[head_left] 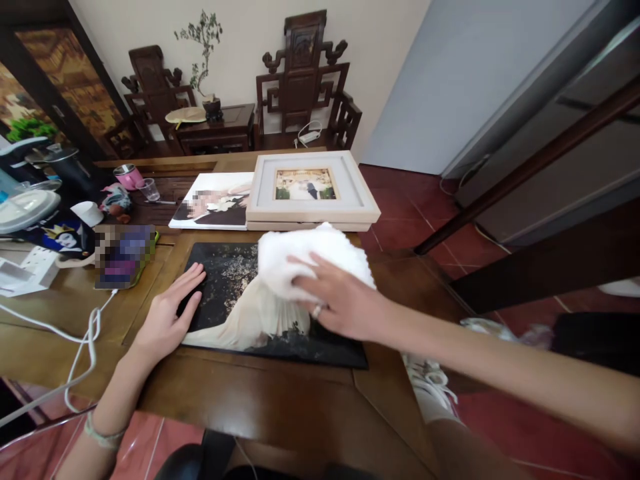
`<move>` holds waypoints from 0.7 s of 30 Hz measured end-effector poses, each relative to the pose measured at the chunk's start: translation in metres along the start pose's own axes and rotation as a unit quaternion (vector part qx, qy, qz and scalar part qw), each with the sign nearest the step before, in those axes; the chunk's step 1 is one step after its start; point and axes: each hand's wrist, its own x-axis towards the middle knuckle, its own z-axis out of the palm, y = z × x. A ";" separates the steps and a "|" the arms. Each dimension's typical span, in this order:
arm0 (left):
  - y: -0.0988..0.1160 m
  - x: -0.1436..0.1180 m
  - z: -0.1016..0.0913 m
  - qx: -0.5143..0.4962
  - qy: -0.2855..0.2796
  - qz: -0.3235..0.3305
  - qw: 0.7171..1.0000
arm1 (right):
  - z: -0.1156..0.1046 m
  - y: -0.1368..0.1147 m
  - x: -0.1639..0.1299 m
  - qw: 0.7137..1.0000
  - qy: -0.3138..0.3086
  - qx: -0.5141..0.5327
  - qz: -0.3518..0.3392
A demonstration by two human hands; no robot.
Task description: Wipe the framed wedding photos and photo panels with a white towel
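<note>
A dark photo panel (220, 267) printed with a pale, flowing gown lies flat on the wooden table. On its left edge rests my left hand (173, 313), fingers stretched out and holding nothing. My right hand (335, 293), with a ring on one finger, presses a white cloth (320, 253) onto the panel's right part. The cloth is bunched under the fingers and hides the upper right of the picture.
Behind the panel lie framed pictures (313, 190) in a stack and a white-edged photo print (213, 200). To the left are a phone (127, 257) on a white cable (93, 327), a pink mug (129, 177), a small glass (149, 190) and a power strip (30, 270). Carved chairs (305, 73) stand beyond.
</note>
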 end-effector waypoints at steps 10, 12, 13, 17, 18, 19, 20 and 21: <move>-0.003 -0.001 0.001 -0.014 0.002 0.005 1.000 | 0.023 -0.054 -0.037 1.000 -0.014 -0.001 -0.014; -0.003 -0.001 0.001 -0.012 0.002 0.004 1.000 | 0.026 -0.075 -0.046 0.997 -0.042 0.028 -0.060; -0.003 -0.001 0.001 -0.012 0.002 0.004 1.000 | 0.026 -0.080 -0.047 0.995 -0.054 0.041 -0.079; -0.004 -0.002 0.001 -0.017 0.004 0.008 1.000 | 0.019 -0.065 -0.021 0.991 -0.079 0.052 -0.093; -0.004 -0.002 0.001 -0.019 0.004 0.010 1.000 | 0.017 -0.055 -0.011 0.993 -0.075 0.043 -0.078; -0.004 -0.002 0.001 -0.019 0.004 0.011 1.000 | 0.015 -0.045 0.000 0.995 -0.067 0.035 -0.064; -0.004 -0.001 0.001 -0.019 0.004 0.012 1.000 | 0.013 -0.035 0.011 0.997 -0.056 0.025 -0.046; -0.003 -0.001 0.001 -0.018 0.004 0.013 1.000 | 0.010 -0.025 0.022 0.999 -0.041 0.014 -0.025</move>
